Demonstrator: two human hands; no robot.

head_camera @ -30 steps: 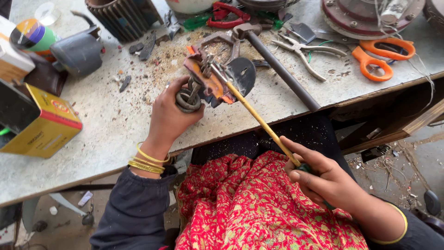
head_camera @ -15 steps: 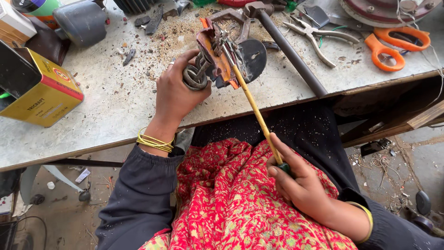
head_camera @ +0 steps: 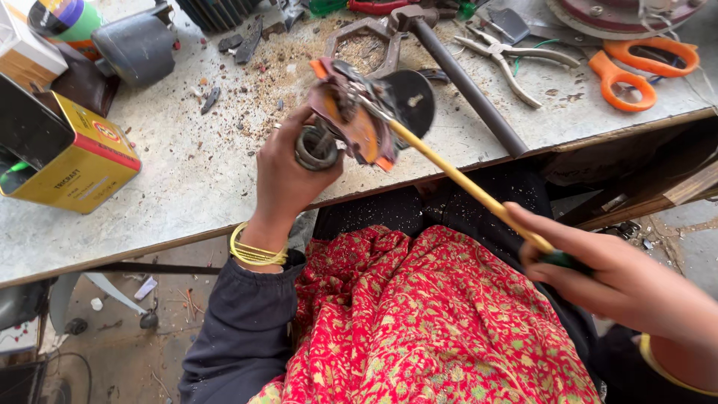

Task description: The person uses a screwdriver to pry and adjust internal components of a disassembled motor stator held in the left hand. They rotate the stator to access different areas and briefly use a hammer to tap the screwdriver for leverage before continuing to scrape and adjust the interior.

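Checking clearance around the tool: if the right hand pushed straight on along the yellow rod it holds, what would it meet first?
Probably the orange and grey mechanical part that the left hand holds above the table edge: the right hand points the yellow rod into it. Behind it lies a black disc; depth is unclear.

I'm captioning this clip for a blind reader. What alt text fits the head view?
A person's left hand holds a small orange motor part over a dusty workbench while the right hand pokes it with a long yellow rod. Orange scissors, pliers and a yellow tin lie around.
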